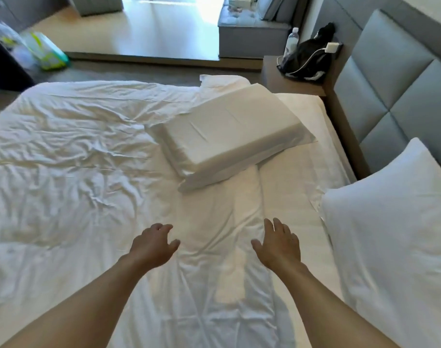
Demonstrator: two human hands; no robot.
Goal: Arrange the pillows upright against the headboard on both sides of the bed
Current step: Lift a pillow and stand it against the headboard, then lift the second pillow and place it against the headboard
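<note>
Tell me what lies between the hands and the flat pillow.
Only rumpled white duvet. In the head view, both the left hand and right hand are open and empty, short of the flat pillow; nothing else lies on that stretch.

Far past my fingers I see a pale wood floor (pixel 149 28) washed by bright daylight from the top edge. Beyond them to the right stands a brown nightstand (pixel 287 81) carrying a bottle (pixel 291 43), a dark bag (pixel 310 59) and a white charger (pixel 332 47). A grey bench (pixel 249 38) sits behind it.
</note>
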